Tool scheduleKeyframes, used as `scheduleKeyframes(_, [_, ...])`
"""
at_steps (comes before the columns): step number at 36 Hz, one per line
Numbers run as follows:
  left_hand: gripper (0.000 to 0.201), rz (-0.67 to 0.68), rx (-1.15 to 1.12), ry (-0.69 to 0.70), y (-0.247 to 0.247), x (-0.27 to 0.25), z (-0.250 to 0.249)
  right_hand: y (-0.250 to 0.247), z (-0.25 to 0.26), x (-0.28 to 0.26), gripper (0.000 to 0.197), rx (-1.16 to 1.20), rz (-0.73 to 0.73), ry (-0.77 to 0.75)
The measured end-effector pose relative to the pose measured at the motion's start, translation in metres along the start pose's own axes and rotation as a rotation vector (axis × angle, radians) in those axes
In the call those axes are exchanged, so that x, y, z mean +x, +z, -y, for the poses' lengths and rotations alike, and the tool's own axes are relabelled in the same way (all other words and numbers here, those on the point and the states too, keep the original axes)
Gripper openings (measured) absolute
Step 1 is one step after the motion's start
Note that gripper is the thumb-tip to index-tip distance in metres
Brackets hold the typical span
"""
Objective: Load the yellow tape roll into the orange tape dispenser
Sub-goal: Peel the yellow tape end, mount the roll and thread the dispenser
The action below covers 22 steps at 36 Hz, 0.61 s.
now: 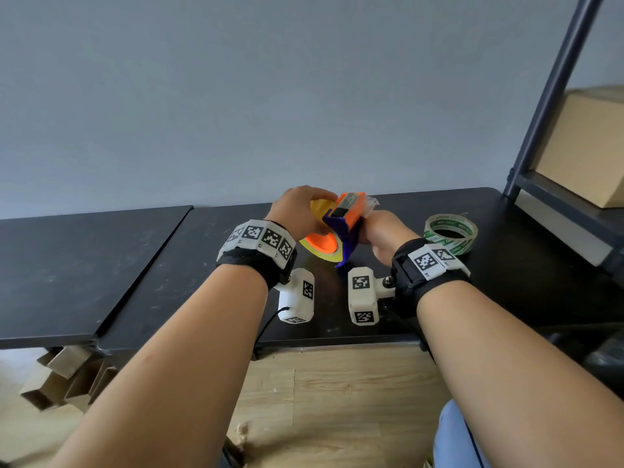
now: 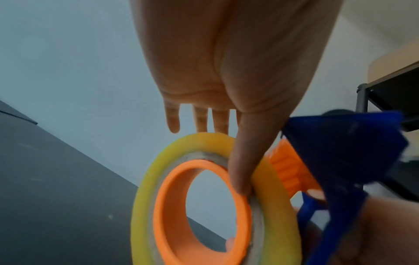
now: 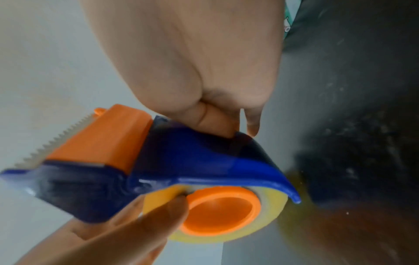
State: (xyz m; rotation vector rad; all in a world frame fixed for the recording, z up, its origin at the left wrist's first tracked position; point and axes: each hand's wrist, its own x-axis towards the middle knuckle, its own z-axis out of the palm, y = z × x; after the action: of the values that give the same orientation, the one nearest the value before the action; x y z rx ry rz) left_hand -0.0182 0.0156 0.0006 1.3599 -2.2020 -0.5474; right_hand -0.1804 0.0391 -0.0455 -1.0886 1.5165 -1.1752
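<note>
I log the orange tape dispenser [image 1: 347, 217], held above the black table [image 1: 169, 265], serrated blade end pointing away, gripped in my right hand [image 1: 381, 231]; yellow tape roll [image 2: 145, 206] seated on its orange hub, pinched by my left hand [image 1: 297, 211].

The tape dispenser [image 3: 145, 165] looks like moulded plastic: glossy blue body, matt orange hub and cover, with a dull grey toothed blade. The yellow tape roll [image 2: 275, 211] is translucent and smooth. The desk [image 1: 141, 265] is matt black, scuffed and speckled. The floor [image 1: 337, 400] looks like pale wood. A cardboard box [image 1: 587, 146] is matt brown.
</note>
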Motion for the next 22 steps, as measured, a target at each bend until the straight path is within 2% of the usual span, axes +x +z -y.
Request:
scheduleKeyframes(6, [0.060, -0.108, -0.096, 0.059, -0.004, -0.004, -0.003, 0.005, 0.005, -0.007, 0.044, -0.032, -0.034, 0.067])
scheduleKeyframes(10, [0.048, -0.152, -0.184, 0.100, -0.006, -0.009, -0.016, 0.004, 0.007, -0.007, 0.040, -0.065, -0.026, 0.058])
scheduleKeyframes(14, [0.037, -0.178, -0.151, 0.145, -0.008, -0.010, -0.027, 0.002, 0.010, -0.009, 0.039, -0.097, -0.004, 0.045])
scheduleKeyframes(19, [0.031, -0.181, -0.179, 0.117, -0.010, -0.008, -0.027, 0.001, 0.015, -0.016, 0.035, -0.070, -0.035, 0.063])
scheduleKeyframes(22, [0.023, -0.246, -0.207, 0.107, -0.011, -0.006, -0.027, 0.004, 0.021, -0.019, 0.031, -0.041, -0.031, 0.105])
